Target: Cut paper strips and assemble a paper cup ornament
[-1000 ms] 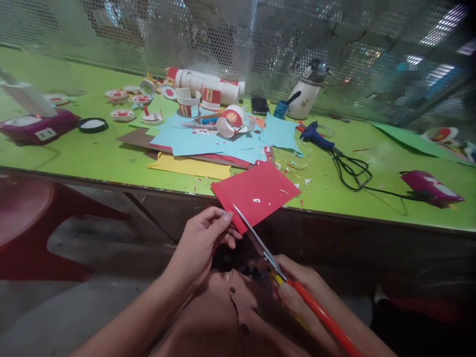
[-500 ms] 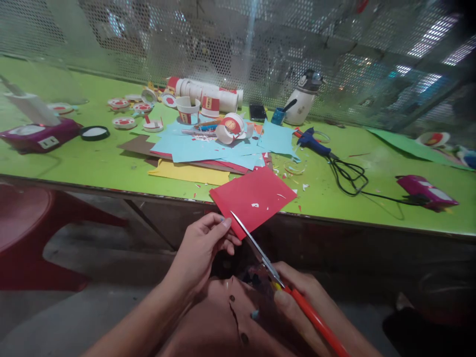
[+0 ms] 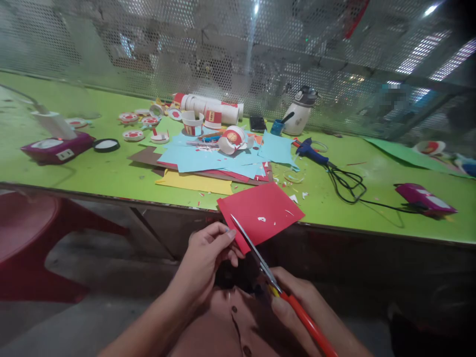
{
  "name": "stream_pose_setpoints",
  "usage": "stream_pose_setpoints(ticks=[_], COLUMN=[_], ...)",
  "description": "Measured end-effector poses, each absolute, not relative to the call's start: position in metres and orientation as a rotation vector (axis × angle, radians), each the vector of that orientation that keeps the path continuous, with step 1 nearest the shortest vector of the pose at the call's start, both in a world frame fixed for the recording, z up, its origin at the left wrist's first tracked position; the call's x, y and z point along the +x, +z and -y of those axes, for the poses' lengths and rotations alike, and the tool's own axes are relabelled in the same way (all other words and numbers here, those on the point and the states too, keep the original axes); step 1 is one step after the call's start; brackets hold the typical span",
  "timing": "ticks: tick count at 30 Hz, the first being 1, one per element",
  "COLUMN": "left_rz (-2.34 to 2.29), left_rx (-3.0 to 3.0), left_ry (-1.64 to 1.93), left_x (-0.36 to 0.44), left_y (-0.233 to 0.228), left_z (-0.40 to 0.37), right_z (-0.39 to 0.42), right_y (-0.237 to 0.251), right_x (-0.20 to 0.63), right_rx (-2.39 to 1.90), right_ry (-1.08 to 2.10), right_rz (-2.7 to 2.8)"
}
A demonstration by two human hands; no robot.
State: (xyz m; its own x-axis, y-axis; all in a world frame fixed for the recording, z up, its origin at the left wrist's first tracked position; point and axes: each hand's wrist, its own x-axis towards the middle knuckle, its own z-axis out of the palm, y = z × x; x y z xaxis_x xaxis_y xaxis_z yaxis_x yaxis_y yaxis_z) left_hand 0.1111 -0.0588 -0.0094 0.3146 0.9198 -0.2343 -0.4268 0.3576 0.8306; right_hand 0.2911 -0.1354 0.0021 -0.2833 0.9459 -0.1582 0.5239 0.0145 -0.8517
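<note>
My left hand (image 3: 208, 253) pinches the red paper (image 3: 260, 210) at its near corner — my right hand (image 3: 293, 307) is clamped on the scissors (image 3: 275, 282), blades on the sheet.

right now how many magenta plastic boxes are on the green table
2: one magenta plastic box at the green table's far left, another at the far right beside the black cord.

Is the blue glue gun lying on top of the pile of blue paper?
No, the blue glue gun lies on the bare green table, to the right of the blue paper and apart from it.
</note>
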Motion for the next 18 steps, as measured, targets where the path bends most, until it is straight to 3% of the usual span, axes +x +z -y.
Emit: stream_pose_setpoints(ticks=[18], left_rz=[-0.787], left_rx=[0.69], left_ry=[0.999], left_x=[0.1119], left_y=[-0.0064], left_z=[0.0521], right_z=[0.1319], right_y=[0.0031], right_x=[0.2806], right_rx=[-1.564], right_ry=[1.125], right_rz=[1.803])
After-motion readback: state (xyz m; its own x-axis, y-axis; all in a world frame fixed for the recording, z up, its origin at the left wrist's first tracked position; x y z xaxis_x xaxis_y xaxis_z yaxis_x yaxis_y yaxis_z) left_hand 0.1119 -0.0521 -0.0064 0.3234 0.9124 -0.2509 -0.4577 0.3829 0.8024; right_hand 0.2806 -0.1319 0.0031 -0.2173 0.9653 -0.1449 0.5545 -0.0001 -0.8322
